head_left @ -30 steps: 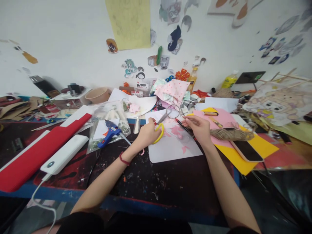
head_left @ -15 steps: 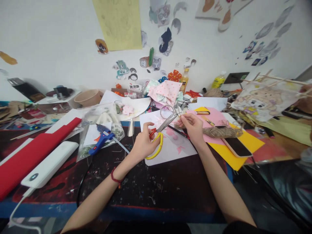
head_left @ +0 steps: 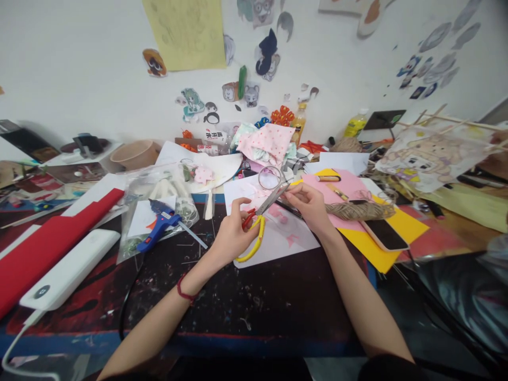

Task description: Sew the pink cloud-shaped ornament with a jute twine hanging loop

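My left hand [head_left: 232,235] is closed on a pair of scissors [head_left: 272,201], its fingers in the red and yellow handles. The metal blades point up and right, toward my right hand [head_left: 311,206]. There, thumb and fingers are pinched together beside the blade tips; what sits between them is too small to make out. Just behind the blades shows a thin round hoop [head_left: 260,180]. Under the scissors lies a white paper sheet [head_left: 273,248] with pink cut-out pieces [head_left: 291,241] on it.
Left of my hands lie a blue glue gun [head_left: 159,230], a plastic bag [head_left: 186,209], a white power bank [head_left: 71,267] and a red strip [head_left: 59,243]. To the right are a twine bundle [head_left: 357,210], a phone [head_left: 384,234] and yellow paper [head_left: 413,225]. Polka-dot cloth [head_left: 272,140] is piled behind.
The view has shifted slightly, so the tabletop sits a little differently in the picture. My left hand keeps the scissors; a white bit above my right fingertips no longer shows.
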### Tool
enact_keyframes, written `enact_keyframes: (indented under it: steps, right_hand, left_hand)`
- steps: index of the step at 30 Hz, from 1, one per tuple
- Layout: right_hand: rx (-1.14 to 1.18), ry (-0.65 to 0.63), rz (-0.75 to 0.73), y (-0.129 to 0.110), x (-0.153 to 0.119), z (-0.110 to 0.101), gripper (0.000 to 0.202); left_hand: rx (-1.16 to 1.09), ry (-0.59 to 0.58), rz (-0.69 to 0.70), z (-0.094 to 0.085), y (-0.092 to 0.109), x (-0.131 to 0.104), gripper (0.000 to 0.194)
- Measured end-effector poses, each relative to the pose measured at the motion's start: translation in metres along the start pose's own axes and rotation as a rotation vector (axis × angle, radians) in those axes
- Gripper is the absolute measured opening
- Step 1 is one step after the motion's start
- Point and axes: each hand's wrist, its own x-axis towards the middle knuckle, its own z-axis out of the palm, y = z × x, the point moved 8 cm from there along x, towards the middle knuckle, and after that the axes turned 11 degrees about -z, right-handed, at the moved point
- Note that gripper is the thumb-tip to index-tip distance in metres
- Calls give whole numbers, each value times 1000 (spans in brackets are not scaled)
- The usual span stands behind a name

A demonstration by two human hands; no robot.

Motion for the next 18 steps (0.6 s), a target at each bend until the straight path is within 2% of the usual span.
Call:
enact_keyframes:
  steps: [18]
  right_hand:
    - [64,-31,30,-2,-2,3,30]
  left_hand:
    - [19,-19,10,-1,-5,-2,50]
